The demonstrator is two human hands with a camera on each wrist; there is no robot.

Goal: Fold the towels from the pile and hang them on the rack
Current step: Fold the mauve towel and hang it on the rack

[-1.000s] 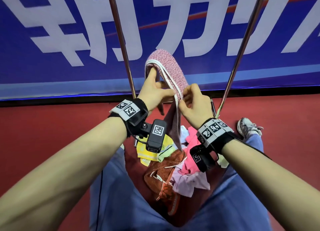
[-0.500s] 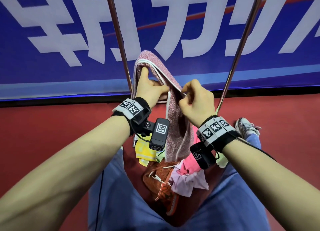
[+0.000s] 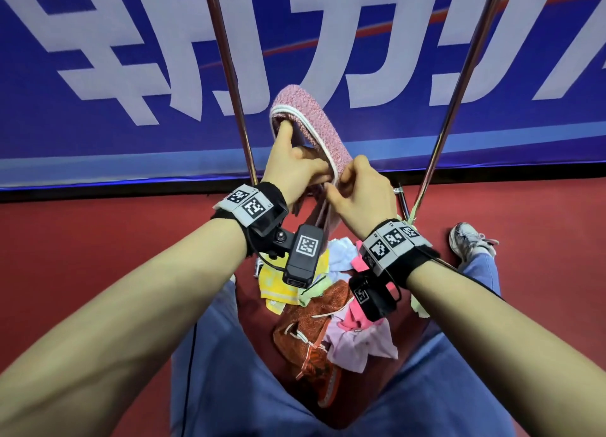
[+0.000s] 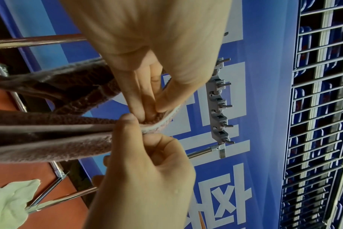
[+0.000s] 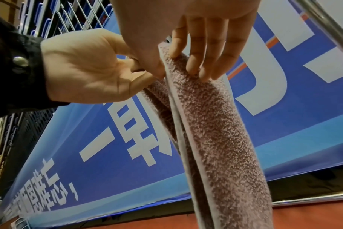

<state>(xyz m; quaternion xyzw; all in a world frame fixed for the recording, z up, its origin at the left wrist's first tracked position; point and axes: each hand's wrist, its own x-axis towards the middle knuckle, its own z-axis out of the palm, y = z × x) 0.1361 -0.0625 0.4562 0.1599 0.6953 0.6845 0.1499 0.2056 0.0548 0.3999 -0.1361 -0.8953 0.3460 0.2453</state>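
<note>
Pink towel [image 3: 311, 122] is held up btwn the two steel rack poles [image 3: 229, 76], in front of the blue banner [image 3: 98, 59], folded over w/ white edging showing. Left hand [image 3: 292, 171] has its index finger poked up inside the fold at the towel's top; thumb and other fingers pinch the edge lower down. Right hand [image 3: 360, 194] sits just beside the left hand, thumb and forefinger pinched on the towel's white edge; other fingers curled against the pile side. Towel's lower end hangs down below both hands. Under the towel, on the red floor [image 3: 98, 272], a pile of towels [image 3: 328, 322]: yellow, orange, pink, white, pale green.
</note>
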